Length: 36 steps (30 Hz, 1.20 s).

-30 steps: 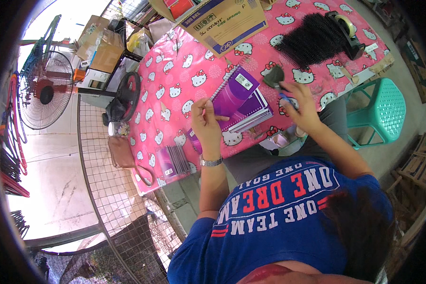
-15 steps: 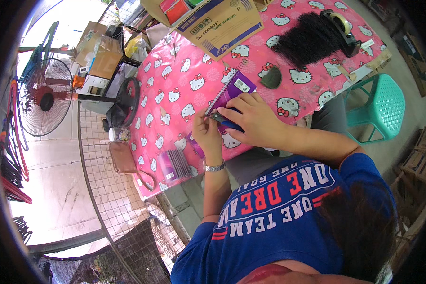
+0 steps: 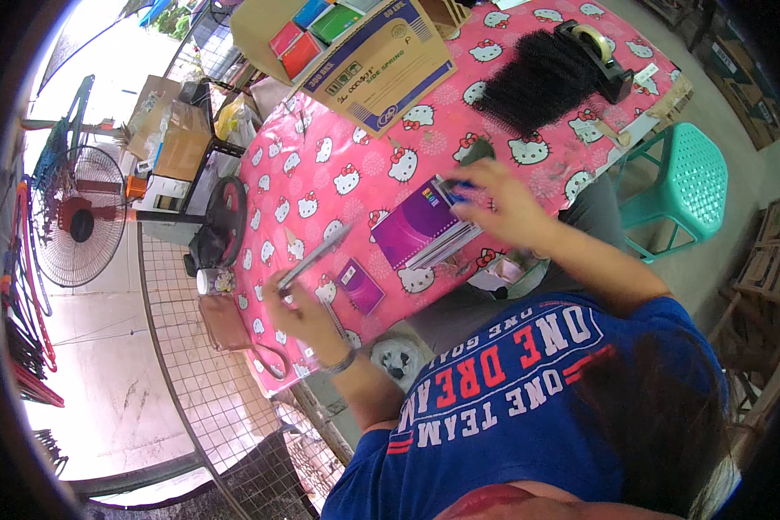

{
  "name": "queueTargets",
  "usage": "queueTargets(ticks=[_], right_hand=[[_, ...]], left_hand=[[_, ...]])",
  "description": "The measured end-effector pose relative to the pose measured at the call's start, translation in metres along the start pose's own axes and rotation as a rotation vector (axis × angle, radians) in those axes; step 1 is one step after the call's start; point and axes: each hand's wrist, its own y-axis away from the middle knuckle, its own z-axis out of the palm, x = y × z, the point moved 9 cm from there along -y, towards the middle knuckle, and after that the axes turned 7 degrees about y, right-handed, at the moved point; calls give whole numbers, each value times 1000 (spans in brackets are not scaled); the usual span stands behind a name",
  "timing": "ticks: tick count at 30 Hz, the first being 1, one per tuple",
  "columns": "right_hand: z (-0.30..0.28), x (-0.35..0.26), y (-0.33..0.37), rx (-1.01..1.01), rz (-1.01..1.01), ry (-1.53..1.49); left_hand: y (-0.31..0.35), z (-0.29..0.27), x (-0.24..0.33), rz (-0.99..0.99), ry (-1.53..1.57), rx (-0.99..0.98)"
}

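Observation:
My left hand [image 3: 302,319] grips one end of a thin notebook [image 3: 316,255], tilted so that it shows nearly edge-on. In my right hand [image 3: 513,208], raised over the table, is a pair of blue-handled cutters [image 3: 459,191], partly hidden by the fingers. Below the cutters lies a stack of purple notebook covers and pages [image 3: 414,227], with a row of holes along one edge. A smaller purple notebook or cover [image 3: 358,287] rests between the stack and my left hand. Beneath that hand a spiral-edged notebook is mostly covered.
Black plastic coils [image 3: 537,82] lie in a bundle beside a tape dispenser [image 3: 607,61]. A cardboard box [image 3: 381,74] with coloured packs stands at the far edge. A dark green rounded object [image 3: 477,154] is near my right hand. A green stool [image 3: 689,182] and a fan [image 3: 82,224] flank the table.
My hands have parted: the left moved left with the notebook, the right moved right and away from its coil with the cutters. The purple stack and small cover are now uncovered.

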Motion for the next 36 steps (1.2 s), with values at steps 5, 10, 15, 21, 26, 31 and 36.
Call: queueTargets(ticks=[5,10,15,21,26,31,36], right_hand=[[24,135,52,-255,208,541],[44,140,-7,-193,18,663],[-6,199,-69,82,207,643],[39,216,-90,-145,93,1004],[43,213,-89,-222,-86,1164],[3,189,-103,-4,43,649],[-5,51,-81,-11,-174,-30]], left_hand=[[22,53,-125,-121,-689,-485],[98,97,-212,-91,-400,-711],[43,134,-70,-60,-71,-509],[86,150,79,430,-15,-815],[80,144,80,347,129,-1014],[41,147,74,255,-25,-888],[38,149,77,332,-97,-515]])
